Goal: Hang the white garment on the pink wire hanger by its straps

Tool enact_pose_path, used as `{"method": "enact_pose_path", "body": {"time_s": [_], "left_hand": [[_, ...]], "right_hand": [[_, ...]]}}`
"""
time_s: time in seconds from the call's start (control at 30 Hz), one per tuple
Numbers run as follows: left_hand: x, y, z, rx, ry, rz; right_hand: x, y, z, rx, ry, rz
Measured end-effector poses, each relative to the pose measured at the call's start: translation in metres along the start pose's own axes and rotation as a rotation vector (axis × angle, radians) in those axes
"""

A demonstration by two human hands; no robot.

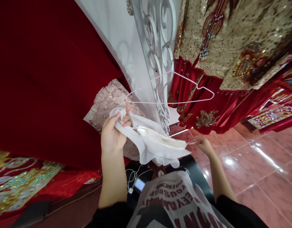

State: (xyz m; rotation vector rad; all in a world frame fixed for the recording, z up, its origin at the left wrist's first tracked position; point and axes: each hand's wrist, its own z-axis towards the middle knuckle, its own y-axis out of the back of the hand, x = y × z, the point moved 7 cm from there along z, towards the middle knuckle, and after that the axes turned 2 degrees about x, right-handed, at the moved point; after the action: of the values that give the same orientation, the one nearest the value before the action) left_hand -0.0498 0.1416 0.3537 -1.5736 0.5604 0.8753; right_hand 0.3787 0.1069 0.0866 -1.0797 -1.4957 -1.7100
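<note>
A white cloth garment (160, 148) is stretched between my hands, with a cream inner layer showing along its top. My left hand (114, 129) grips a bunched end of it, fingers closed around the cloth. On the other side, my right hand (204, 145) pinches a thin, pale strap or thread that runs from the garment's right end; the strap is too small to make out well. Just above the garment hangs a pale pink wire hanger (171, 102) with nothing on it. Pink brocade fabric with gold thread (112, 98) lies behind my left hand.
A white scrolled metal frame (155, 57) rises ahead. Dark red cloth (53, 79) fills the left side. Ornate red and gold garments (231, 63) hang at the right. Below are a black seat (198, 177), white cables (131, 177) and a glossy tiled floor (255, 171).
</note>
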Motion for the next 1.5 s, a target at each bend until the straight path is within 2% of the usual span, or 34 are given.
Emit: {"method": "enact_pose_path", "body": {"time_s": [0.07,0.17,0.2,0.27,0.33,0.43,0.5,0.6,0.7,0.77,0.8,0.9,0.97,1.0,1.1,1.2,1.37,1.5], "left_hand": [[-0.003,0.014,0.006,-0.059,-0.046,0.001],[-0.012,0.037,0.012,-0.137,-0.098,0.004],[-0.015,0.044,0.013,-0.151,-0.108,0.012],[-0.021,0.054,0.015,-0.155,-0.126,0.054],[-0.024,0.059,0.016,-0.141,-0.142,0.122],[-0.024,0.059,0.014,-0.119,-0.133,0.202],[-0.021,0.057,0.013,-0.110,-0.103,0.210],[-0.013,0.052,0.011,-0.134,-0.029,0.155],[-0.008,0.039,0.008,-0.143,0.013,0.123],[-0.006,0.026,0.005,-0.109,0.006,0.143],[-0.005,0.019,0.003,-0.082,0.000,0.153],[0.003,0.000,-0.004,0.025,0.002,0.163],[0.011,-0.008,-0.009,0.098,0.022,0.172],[0.015,-0.011,-0.012,0.125,0.030,0.176],[0.023,-0.014,-0.016,0.162,0.037,0.180],[0.026,-0.018,-0.017,0.178,0.028,0.174],[0.022,-0.024,-0.018,0.215,-0.029,0.200],[0.020,-0.030,-0.020,0.248,-0.065,0.216]], "right_hand": [[0.036,0.030,0.015,-0.186,0.212,-0.106],[0.092,0.078,0.022,-0.449,0.486,-0.131],[0.111,0.090,0.023,-0.499,0.553,-0.121],[0.148,0.103,0.028,-0.474,0.658,-0.089],[0.186,0.104,0.031,-0.407,0.764,-0.098],[0.234,0.096,0.031,-0.372,0.930,-0.059],[0.256,0.090,0.031,-0.355,0.978,0.069],[0.279,0.069,0.042,-0.250,0.865,0.346],[0.303,0.032,0.051,-0.067,0.741,0.657],[0.321,-0.001,0.051,0.116,0.668,0.791],[0.329,-0.022,0.048,0.256,0.604,0.800],[0.342,-0.085,0.023,0.702,0.422,0.667],[0.341,-0.113,0.004,0.849,0.375,0.549],[0.339,-0.122,-0.002,0.849,0.366,0.508],[0.326,-0.134,-0.005,0.707,0.346,0.452],[0.314,-0.140,-0.004,0.680,0.358,0.389],[0.307,-0.131,0.000,0.509,0.459,0.289],[0.305,-0.134,-0.003,0.484,0.475,0.365]]}}
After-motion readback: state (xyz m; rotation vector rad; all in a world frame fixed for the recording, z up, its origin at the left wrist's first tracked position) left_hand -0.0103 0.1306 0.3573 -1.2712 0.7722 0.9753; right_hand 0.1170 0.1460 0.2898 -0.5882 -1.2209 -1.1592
